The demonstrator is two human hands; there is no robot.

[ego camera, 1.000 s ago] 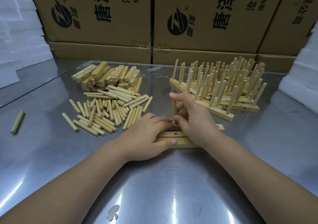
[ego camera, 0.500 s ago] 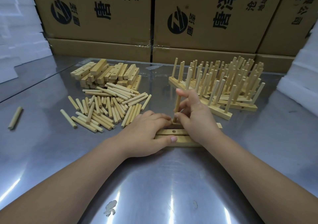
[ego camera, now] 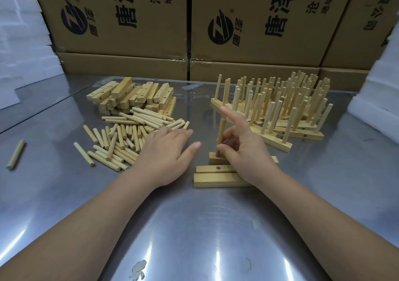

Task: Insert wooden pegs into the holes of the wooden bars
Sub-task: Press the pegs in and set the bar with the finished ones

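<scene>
- A pale, round peg (ego camera: 220, 137) stands slightly tilted in the farthest of three square-edged bars (ego camera: 207, 169), near centre.
- The right hand (ego camera: 244, 151) pinches its lower end.
- The left hand (ego camera: 166, 153), fingers straight and holding nothing, reaches by the loose pegs (ego camera: 121, 138).

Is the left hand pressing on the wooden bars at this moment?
No, the left hand is apart from the wooden bars, its straight fingers over the pile of loose pegs.

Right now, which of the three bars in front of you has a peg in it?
The farthest bar, where the right hand holds a standing peg; the middle bar shows an empty hole, the nearest bar none.
</scene>
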